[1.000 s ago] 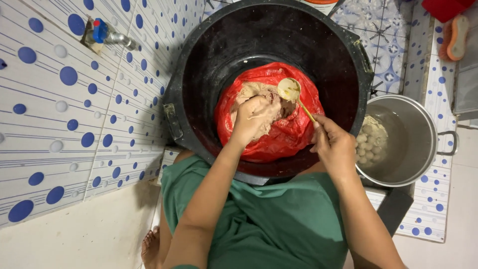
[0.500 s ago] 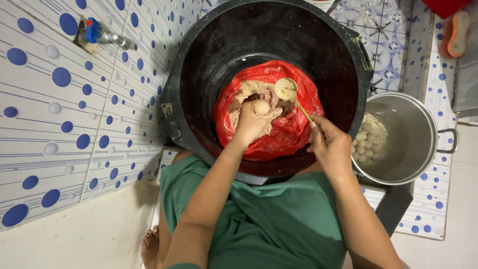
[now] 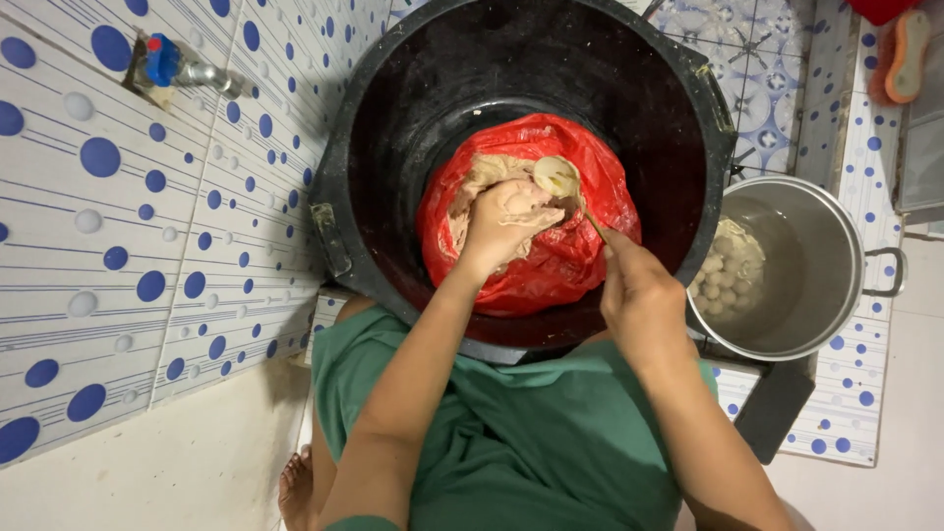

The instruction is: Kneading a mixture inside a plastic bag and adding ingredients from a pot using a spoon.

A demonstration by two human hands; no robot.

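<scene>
Blue-handled wall tap (image 3: pixel 175 67): mounted at far left on white tiling (image 3: pixel 118 246) patterned with blue dots.

Large black tub (image 3: pixel 393 128): set at centre, lined at the bottom with a red plastic bag (image 3: pixel 570 265). A mass of pale beige paste (image 3: pixel 472 182) is held inside the bag.

Left hand (image 3: pixel 503 224): placed within the bag, fingers curled and closed around a lump of the paste, which is squeezed in the fist.

Spoon (image 3: pixel 559 177): its bowl is seen just above the left hand, loaded with paste; the thin handle runs down and right into the right hand.

Right hand (image 3: pixel 639 295): positioned over the tub's near rim, fingers pinched together on the spoon handle.

Green garment (image 3: pixel 551 442): worn over the lap, below the tub.

Steel pot (image 3: pixel 826 246): stood just beside the tub on the right, with a side handle; small pale balls (image 3: pixel 723 275) are seen floating in water on its left side.

Orange-and-red brush (image 3: pixel 903 54): lying at upper right on the tiled ledge; details cannot be told.
</scene>
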